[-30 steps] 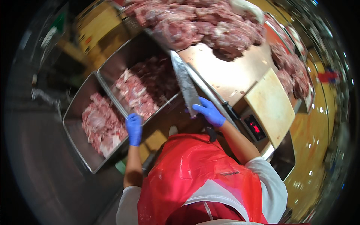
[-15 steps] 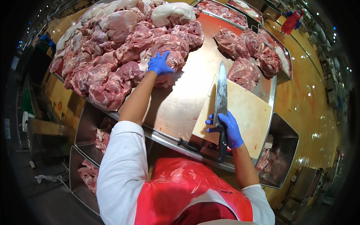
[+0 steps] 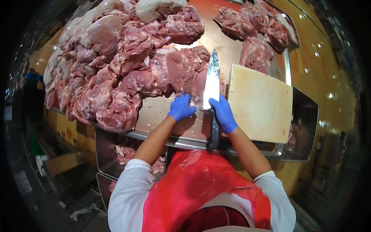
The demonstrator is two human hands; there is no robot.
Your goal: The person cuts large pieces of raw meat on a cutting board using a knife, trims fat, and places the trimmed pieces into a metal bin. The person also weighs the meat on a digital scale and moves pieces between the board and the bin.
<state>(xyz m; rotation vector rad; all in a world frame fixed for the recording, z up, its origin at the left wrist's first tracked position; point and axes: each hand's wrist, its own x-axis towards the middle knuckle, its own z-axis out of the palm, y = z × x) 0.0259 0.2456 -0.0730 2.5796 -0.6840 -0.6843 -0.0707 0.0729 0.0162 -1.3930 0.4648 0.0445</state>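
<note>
— What lies around the hands?

— A big heap of raw meat (image 3: 116,73) fills the left and top of the steel table (image 3: 154,116). More cuts (image 3: 255,34) lie at the upper right. A pale cutting board (image 3: 261,102) lies to the right, just beside the knife. Trays with meat scraps (image 3: 125,152) sit below the table edge. A red apron (image 3: 201,189) covers the person's front.

— And the fingers?

— The left hand (image 3: 181,108), in a blue glove, curls onto the near edge of a meat piece (image 3: 185,71), gripping it. The right hand (image 3: 223,114), also gloved, is wrapped tight around the handle of a broad knife (image 3: 211,83); the blade points away and rests against that same piece.
</note>
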